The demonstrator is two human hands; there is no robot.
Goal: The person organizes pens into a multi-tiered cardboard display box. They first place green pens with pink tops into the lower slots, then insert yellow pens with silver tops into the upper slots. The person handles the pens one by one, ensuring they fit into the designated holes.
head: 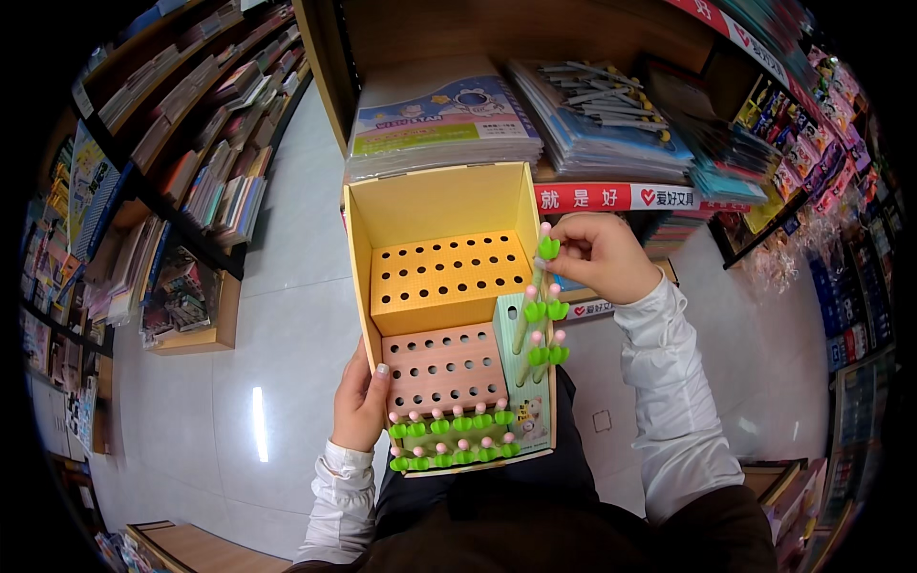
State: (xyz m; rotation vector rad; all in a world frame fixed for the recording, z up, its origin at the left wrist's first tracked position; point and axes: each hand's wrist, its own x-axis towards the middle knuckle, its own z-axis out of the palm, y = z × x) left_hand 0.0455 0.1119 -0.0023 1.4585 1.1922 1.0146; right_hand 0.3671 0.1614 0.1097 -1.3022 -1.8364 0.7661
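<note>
A cardboard display box (440, 324) with stepped panels of round holes rests against my lap. My left hand (362, 401) grips its left wall, thumb over the edge. My right hand (598, 254) pinches a plant-like pen (548, 247) with a pink tip and green leaves, at the box's upper right edge. Below it, several like pens (537, 310) stand in the green side panel, where one hole (511, 312) shows unfilled. Two rows of the same pens (450, 426) fill the lowest front step. The holes of the orange step (444, 268) and the pinkish step (445, 369) hold nothing.
Ahead is a shelf with a stack of plastic-wrapped notebooks (444, 122) and white pens (609, 97) on blue packs. A red and white shelf strip (584, 198) lies just beyond the box. Bookshelves (215, 172) stand left; hanging packets (824, 157) are at right.
</note>
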